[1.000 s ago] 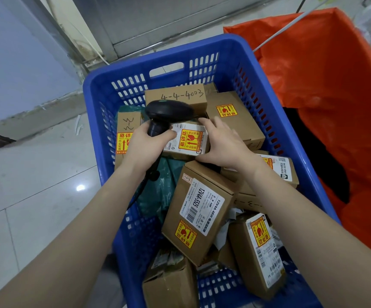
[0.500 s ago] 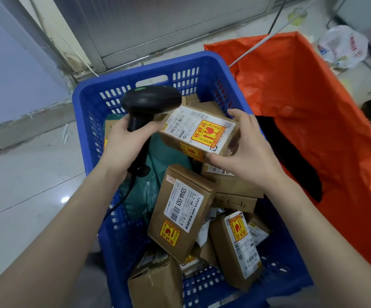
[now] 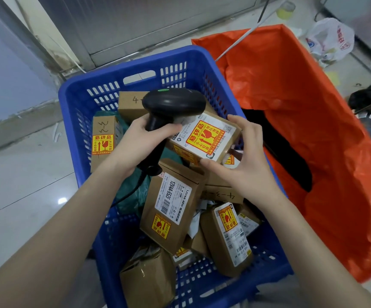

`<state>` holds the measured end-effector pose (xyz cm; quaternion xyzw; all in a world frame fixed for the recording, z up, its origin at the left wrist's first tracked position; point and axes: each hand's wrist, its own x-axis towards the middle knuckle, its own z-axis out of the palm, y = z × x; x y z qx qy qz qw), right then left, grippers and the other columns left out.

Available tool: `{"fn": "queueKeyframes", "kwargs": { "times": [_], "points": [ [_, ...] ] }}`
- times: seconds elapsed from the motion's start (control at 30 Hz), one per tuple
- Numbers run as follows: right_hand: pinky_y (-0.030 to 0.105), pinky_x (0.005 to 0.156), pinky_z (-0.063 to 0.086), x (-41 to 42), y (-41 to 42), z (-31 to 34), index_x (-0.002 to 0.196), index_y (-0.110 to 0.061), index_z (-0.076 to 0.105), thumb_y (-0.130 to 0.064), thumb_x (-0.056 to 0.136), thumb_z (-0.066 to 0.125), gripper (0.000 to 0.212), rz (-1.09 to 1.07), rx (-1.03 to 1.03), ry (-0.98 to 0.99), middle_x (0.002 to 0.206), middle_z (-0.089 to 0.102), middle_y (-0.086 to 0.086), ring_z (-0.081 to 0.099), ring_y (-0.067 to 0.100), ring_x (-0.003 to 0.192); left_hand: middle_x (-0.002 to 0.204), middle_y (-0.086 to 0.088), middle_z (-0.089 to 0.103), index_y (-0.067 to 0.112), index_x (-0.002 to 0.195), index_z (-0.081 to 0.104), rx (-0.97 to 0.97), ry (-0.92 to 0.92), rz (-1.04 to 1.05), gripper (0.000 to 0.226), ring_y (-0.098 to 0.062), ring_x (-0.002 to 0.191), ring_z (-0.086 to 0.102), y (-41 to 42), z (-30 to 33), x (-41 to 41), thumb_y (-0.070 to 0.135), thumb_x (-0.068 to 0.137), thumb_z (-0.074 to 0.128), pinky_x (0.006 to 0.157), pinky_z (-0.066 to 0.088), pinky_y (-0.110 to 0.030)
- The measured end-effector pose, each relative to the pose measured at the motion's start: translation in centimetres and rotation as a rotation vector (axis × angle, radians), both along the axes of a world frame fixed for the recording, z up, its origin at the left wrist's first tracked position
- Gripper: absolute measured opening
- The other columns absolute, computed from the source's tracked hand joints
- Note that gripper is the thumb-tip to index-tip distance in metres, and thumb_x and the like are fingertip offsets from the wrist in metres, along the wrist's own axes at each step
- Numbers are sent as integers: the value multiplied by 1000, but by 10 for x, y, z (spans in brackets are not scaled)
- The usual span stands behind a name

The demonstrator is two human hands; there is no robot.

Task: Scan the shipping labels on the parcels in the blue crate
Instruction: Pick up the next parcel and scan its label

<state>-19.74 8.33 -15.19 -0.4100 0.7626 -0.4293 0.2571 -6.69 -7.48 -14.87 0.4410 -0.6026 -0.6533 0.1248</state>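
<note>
A blue slotted crate [image 3: 86,112] on the floor holds several brown cardboard parcels with white shipping labels and yellow-red fragile stickers. My right hand [image 3: 244,161] holds one small parcel [image 3: 204,138] above the pile, label side up. My left hand [image 3: 140,145] grips the handle of a black barcode scanner [image 3: 173,105], whose head hangs over the far edge of that parcel's label. A larger parcel [image 3: 173,205] marked 12V4A leans just below the held one. Another labelled parcel [image 3: 229,236] lies at the crate's near right.
An orange plastic sack [image 3: 313,134] stands open right beside the crate on the right. A white plastic bag [image 3: 331,38] lies on the floor behind it. A metal-faced door and frame [image 3: 135,23] stand beyond the crate. Pale tiled floor [image 3: 20,187] spreads to the left.
My right hand has lifted the small parcel out of the pile and turned its label up. The scanner head has come over the label's far edge.
</note>
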Motion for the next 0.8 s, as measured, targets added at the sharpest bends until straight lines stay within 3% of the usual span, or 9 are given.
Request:
{"fn": "queueKeyframes", "kwargs": {
  "times": [0.07, 0.17, 0.27, 0.4, 0.53, 0.7, 0.8],
  "points": [
    [9, 94, 42, -2, -2, 0, 126, -42, 33, -30, 76, 77, 68, -42, -27, -81, 121, 31, -24, 37, -22, 114, 73, 17, 71, 31, 88, 63, 1, 10, 8, 12, -2, 75, 64, 0, -1, -1, 29, 80, 72, 80, 48, -28],
    [26, 98, 48, -6, -8, -1, 132, -35, 35, -30, 78, 75, 68, -220, -72, -214, 136, 37, -6, 44, 3, 128, 79, 14, 73, 29, 89, 65, 2, 30, 35, 12, -2, 77, 66, -2, -3, -2, 26, 80, 72, 86, 52, -33],
    [16, 84, 49, -12, -15, 1, 140, -31, 30, -21, 77, 78, 80, -389, -42, -475, 140, 42, 1, 53, 9, 118, 92, 4, 73, 27, 93, 65, 9, 45, 61, 15, -11, 86, 67, -4, -3, -3, 25, 80, 72, 91, 52, -41],
    [41, 106, 44, -20, -18, -4, 147, -20, 25, -13, 79, 75, 84, -421, -3, -818, 128, 61, 11, 63, 23, 114, 91, 7, 74, 28, 93, 64, 10, 46, 83, 15, -11, 89, 68, -6, -5, -4, 25, 80, 72, 96, 50, -41],
    [38, 80, 59, -23, -20, -4, 143, -20, 31, -20, 84, 70, 71, -322, 102, -840, 117, 71, 10, 69, 26, 103, 86, 8, 73, 28, 90, 63, 19, 52, 111, 13, -9, 85, 68, -8, -5, -3, 24, 81, 71, 94, 51, -39],
    [44, 84, 59, -20, -21, -11, 141, -24, 34, -25, 76, 77, 78, -272, 204, -771, 121, 67, 6, 70, 23, 102, 83, 11, 73, 28, 92, 63, 26, 65, 83, 15, -4, 81, 68, -8, -5, -4, 22, 81, 71, 87, 50, -32],
    [43, 82, 60, -18, -22, -12, 135, -21, 43, -26, 74, 79, 71, -270, 210, -694, 116, 70, 2, 72, 17, 98, 87, 9, 71, 27, 92, 63, 12, 53, 51, 15, -6, 84, 67, -6, -4, -5, 22, 81, 71, 85, 50, -31]
  ]
}}
